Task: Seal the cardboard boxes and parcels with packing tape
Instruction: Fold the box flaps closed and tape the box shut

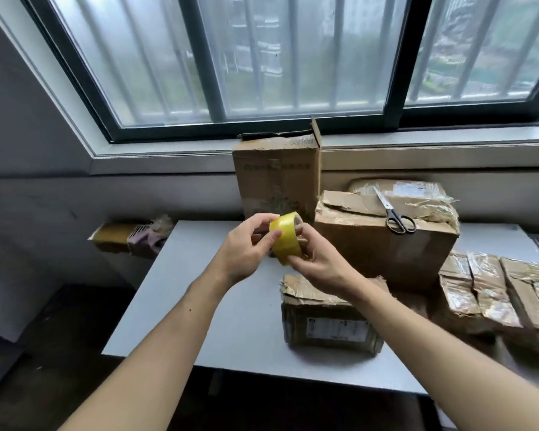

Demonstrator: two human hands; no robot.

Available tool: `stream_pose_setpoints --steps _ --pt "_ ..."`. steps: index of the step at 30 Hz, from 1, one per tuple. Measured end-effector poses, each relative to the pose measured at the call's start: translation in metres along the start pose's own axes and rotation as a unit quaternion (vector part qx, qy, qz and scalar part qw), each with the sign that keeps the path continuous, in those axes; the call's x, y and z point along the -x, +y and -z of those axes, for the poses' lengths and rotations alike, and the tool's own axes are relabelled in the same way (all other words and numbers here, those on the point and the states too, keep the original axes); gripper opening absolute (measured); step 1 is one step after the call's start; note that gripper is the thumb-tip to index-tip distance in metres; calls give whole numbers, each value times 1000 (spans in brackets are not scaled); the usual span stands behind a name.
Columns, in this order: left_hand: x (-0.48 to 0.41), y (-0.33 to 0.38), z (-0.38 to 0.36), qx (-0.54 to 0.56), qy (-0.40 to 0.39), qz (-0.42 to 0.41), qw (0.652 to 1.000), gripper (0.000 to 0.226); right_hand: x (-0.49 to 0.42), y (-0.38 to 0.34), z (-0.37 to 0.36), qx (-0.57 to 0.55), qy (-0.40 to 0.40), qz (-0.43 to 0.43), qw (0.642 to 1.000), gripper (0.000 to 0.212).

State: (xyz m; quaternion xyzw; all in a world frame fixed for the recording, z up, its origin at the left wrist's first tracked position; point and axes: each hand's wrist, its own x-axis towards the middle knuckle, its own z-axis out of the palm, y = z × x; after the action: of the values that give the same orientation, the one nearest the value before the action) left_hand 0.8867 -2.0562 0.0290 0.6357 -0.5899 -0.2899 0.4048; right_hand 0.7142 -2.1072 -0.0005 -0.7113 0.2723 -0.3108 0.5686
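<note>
2 hands up over the table [199, 290], tape [285, 241] held between them: left hand [246, 247] curls round the roll, thumb on its face, right hand [321, 262] pinches the lower rim, likely hunting the loose end, which I can't make out. Small box [327, 318] sits just below; scissors [397, 217] lie on the big box [386, 250]. Parcels [495, 290] blur off at right.

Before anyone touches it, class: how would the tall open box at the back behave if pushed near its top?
The tall box stands upright, taller than wide, so it would probably tip rather than slide. Its top is unsealed, one flap raised, so walls likely flex.
</note>
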Motion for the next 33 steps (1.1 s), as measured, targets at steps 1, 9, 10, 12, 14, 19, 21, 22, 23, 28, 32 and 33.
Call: stream_pose_setpoints --steps 1,9,10,12,14,19,21,22,23,28,32,33 --pt "8 -5 3 1 -2 -7 1000 28 2 -2 -11 -9 8 -4 1000 27" --pt "60 -48 12 -13 -13 -81 997 32 35 -12 -82 -131 86 -157 975 27" --pt "66 -50 12 -13 -16 -93 995 33 37 -12 -87 -130 111 -186 967 31" --pt "75 -56 11 -4 -9 -110 994 30 40 -12 -96 -134 142 -207 959 30" --pt "79 -57 13 55 16 -74 996 24 43 -9 -99 -141 143 -184 962 24" --pt "80 -42 19 306 -10 213 928 38 59 -15 -109 -102 103 -114 983 20" --pt "81 -40 21 349 -17 224 910 37 64 -13 -114 -39 91 -98 990 24" --pt "81 -39 21 351 -15 214 912 35 66 -12 -116 -21 90 -91 992 26" --pt "81 -40 20 349 -12 202 915 33 66 -13 -119 -19 93 -87 992 28" --pt "84 -48 15 309 -56 129 941 27 61 -21 -128 -85 182 -111 973 30" --pt "82 -43 21 262 -80 80 958 33 49 -31 -125 -133 209 -129 960 34" --pt "82 -42 22 259 -79 74 960 34 46 -33 -124 -140 208 -128 959 35"
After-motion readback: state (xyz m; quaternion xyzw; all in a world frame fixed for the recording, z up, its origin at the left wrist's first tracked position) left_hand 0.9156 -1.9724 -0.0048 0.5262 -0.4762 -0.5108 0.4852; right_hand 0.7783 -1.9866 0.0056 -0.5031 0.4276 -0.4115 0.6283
